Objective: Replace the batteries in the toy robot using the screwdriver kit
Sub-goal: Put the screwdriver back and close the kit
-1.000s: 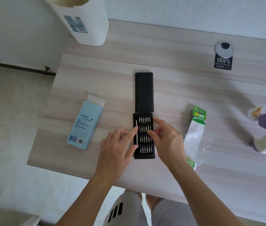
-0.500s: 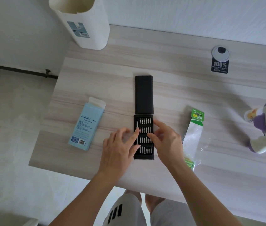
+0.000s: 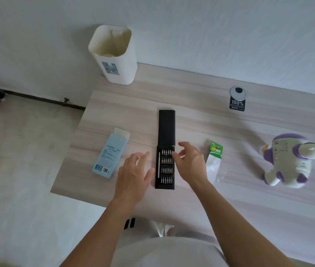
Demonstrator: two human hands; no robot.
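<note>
The toy robot [image 3: 287, 162] lies on its side at the right end of the wooden table [image 3: 201, 120], white with purple trim, well apart from both hands. In the middle sits the screwdriver kit [image 3: 165, 168] – its black tray slid out toward the near edge, four rows of bits showing and a slim driver along the left side, with the sleeve [image 3: 167, 128] running away toward the wall. The left hand [image 3: 133, 176] hovers just left of the tray, fingers spread and holding nothing. The right hand [image 3: 191, 162] is on the other side, fingers loosely bent, thumb tip at the tray's right edge by the farthest row (nothing in its grasp that I can see). A green-topped battery pack [image 3: 215, 160] lies just right of that hand – a blue box [image 3: 112, 153] lies to the left.
</note>
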